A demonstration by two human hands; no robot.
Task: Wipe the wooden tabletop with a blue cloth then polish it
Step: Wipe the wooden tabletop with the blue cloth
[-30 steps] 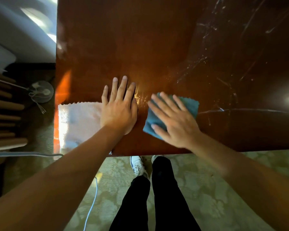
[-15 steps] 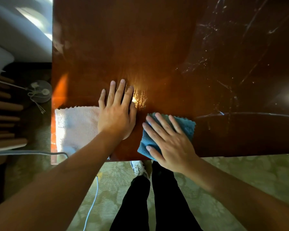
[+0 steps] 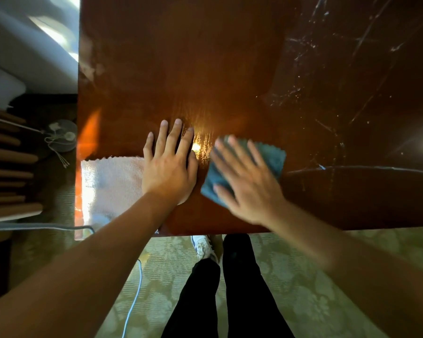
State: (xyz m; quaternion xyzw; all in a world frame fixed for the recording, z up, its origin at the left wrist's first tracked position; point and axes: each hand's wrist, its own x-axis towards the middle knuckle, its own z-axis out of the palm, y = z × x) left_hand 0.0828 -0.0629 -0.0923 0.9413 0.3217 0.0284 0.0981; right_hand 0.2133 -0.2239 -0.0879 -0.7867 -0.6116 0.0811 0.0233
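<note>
Blue cloth (image 3: pixel 270 154) farther up, motion-blurred

My right hand (image 3: pixel 248 185) is smeared by motion blur, so I can't make out its fingertips, and it hides the middle of the blue cloth (image 3: pixel 271 156). My left hand (image 3: pixel 169 172) and forearm cover one edge of the white cloth (image 3: pixel 110 184). The tabletop (image 3: pixel 205 69) runs off the top and right edges.

Count: my two hands, left (image 3: pixel 167 172) and right (image 3: pixel 248 184), were on one wooden counter (image 3: pixel 205 69). Two cloths: one blue cloth (image 3: pixel 269 154), one white cloth (image 3: pixel 112 181). One shoe (image 3: pixel 203 246) visible, one white cable (image 3: pixel 132 303) on floor.
</note>
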